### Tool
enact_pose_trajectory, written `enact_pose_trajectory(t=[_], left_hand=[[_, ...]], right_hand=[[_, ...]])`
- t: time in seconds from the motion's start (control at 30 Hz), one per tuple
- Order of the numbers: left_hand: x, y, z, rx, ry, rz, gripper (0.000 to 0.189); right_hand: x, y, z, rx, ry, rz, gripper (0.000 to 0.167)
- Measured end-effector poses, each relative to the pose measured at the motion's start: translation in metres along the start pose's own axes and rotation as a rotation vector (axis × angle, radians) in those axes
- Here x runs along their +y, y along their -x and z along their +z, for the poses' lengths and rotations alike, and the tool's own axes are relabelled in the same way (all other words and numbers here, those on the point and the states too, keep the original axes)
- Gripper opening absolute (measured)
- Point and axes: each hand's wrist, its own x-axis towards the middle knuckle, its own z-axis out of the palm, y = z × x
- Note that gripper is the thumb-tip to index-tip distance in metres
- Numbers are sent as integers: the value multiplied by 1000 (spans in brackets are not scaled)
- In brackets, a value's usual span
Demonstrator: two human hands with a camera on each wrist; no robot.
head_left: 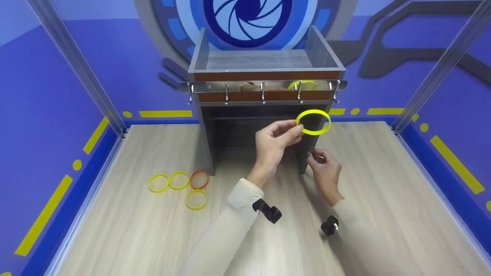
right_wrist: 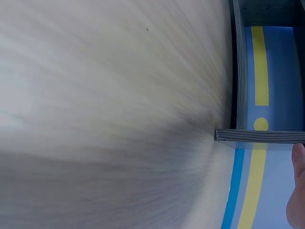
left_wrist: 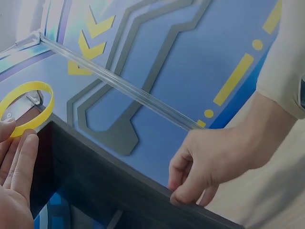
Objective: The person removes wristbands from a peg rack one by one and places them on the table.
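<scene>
My left hand pinches a yellow wristband between thumb and fingers. The band is held up in front of a grey wooden shelf unit, just below its metal hook rail in the head view. My right hand grips the front edge of the unit's right side panel with curled fingers, low down. In the left wrist view, the right hand's fingertips overlap that dark edge. Only part of the right thumb shows in the right wrist view, right at the panel.
Left of the unit, three yellow wristbands, among them the front one, lie on the wooden table beside an orange wristband. Several metal hooks line the rail. Blue printed walls and metal posts enclose the table.
</scene>
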Motion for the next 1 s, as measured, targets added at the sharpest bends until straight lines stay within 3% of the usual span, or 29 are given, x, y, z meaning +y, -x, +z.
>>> enact_pose_trajectory(t=[0.57, 1.0], left_hand=[[-12, 16, -43, 131, 10, -48, 22], [-19, 40, -104, 280, -27, -90, 22]], right_hand=[[3, 3, 0, -8, -50, 27, 12], [2, 3, -2, -33, -89, 18, 12]])
